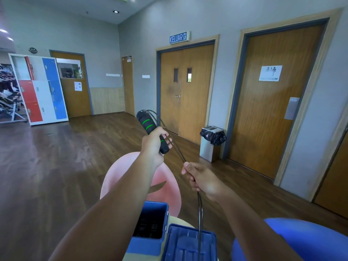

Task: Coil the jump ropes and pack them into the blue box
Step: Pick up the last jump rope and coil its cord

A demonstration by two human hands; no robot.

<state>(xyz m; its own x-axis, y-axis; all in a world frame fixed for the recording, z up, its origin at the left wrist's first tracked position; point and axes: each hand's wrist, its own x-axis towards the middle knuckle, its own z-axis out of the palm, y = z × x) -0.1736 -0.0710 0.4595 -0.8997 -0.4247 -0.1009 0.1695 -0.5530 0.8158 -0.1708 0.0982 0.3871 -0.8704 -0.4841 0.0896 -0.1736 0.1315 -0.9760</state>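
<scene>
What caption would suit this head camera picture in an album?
Left hand grips the jump rope handles, right hand pulls the cord above the open blue box.

My left forearm (116, 200) covers much of the pink rounded seat (169, 185) and one corner of the open blue plastic box (150, 242). I can't make out the dark coils (148, 227) inside it. The blue lid (190, 243) and the thin black cord (200, 223) run off the bottom edge.
</scene>
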